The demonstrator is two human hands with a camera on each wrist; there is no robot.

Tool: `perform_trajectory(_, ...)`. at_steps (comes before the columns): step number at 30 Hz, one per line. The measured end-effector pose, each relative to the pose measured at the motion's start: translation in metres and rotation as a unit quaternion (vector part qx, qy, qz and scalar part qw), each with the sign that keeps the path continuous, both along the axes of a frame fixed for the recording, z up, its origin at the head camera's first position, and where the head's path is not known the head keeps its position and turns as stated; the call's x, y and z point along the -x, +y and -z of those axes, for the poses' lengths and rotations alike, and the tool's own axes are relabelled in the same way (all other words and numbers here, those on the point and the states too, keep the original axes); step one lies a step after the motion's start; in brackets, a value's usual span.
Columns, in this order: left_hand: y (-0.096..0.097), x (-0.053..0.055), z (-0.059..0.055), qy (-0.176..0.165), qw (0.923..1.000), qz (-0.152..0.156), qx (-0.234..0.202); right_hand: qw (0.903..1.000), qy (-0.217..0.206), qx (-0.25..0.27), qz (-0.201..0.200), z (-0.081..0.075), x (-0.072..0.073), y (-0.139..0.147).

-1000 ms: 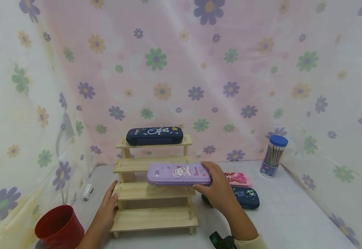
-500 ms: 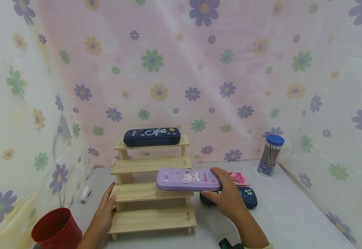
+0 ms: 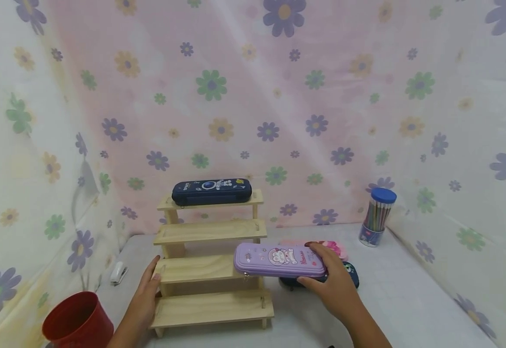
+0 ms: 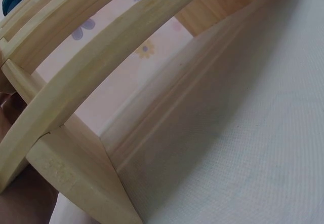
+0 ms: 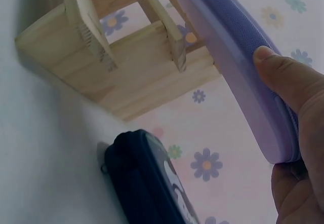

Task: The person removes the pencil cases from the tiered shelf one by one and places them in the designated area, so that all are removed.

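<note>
My right hand (image 3: 333,282) grips the right end of a purple pencil case (image 3: 279,261) with a rabbit design, thumb at its near side and fingers over the far side. The case is raised, its left end overlapping the right end of a tiered wooden stand (image 3: 211,307) in the head view. My left hand (image 3: 146,290) holds the stand's left side at a middle tier. On the top tier lies a dark blue pencil case (image 3: 211,192) with an astronaut. Behind the purple case, partly hidden, lie a navy pencil case (image 5: 144,178) and a pink one (image 3: 337,249).
A red pot (image 3: 78,321) stands at the front left, with a small white stapler (image 3: 118,273) behind it. At the back right is a blue-lidded tub of pencils (image 3: 378,216). Flowered cloth (image 3: 244,106) hangs behind and along both sides of the white table (image 3: 409,299).
My right hand has carried the purple pencil case to the right and lower, from in front of the middle tiers toward the stand's right end. My left hand stays on the stand.
</note>
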State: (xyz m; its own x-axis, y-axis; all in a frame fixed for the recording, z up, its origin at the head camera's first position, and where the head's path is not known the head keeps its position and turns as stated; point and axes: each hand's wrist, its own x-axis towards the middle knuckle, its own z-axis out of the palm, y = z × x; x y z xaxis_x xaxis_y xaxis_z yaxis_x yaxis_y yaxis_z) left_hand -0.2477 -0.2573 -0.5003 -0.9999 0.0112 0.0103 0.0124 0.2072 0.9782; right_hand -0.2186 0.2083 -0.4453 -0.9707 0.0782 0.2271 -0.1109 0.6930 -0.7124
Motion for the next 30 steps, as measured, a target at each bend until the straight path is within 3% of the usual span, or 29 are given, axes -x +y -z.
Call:
perform_trajectory(6, 0.001, -0.002, 0.0, 0.013, 0.9999, 0.003, 0.002, 0.9993, -0.037, -0.002, 0.005, 0.006, -0.006, 0.015)
perform_trajectory(21, 0.001, -0.001, 0.002, 0.018, 0.9998, -0.005, 0.002, 0.9986, -0.05, 0.003, 0.013, 0.019, -0.016, 0.057)
perform_trajectory(30, 0.002, -0.001, 0.001, 0.024, 0.9995, 0.011, -0.016, 0.9965, -0.077, -0.007, 0.034, 0.031, -0.022, 0.089)
